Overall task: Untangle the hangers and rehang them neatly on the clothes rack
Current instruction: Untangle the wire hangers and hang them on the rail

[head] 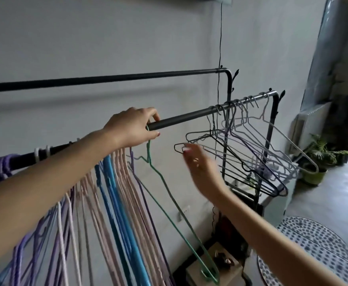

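A black clothes rack has a lower rail (181,119) and a higher back rail (107,79). My left hand (132,126) is closed on the hook of a green hanger (169,195) at the lower rail. Left of it hang several sorted hangers: pink (123,182), blue (111,193) and purple (45,223). At the rail's right end hangs a tangled bunch of grey, black and purple wire hangers (251,153). My right hand (200,166), blurred, fingers apart, is at the bunch's left tips; whether it touches them I cannot tell.
A black cord (220,38) drops down the wall behind the rack. A potted plant (317,159) stands on the floor at right. A round patterned mat or stool (313,250) lies at lower right, and a small box (216,267) sits under the rack.
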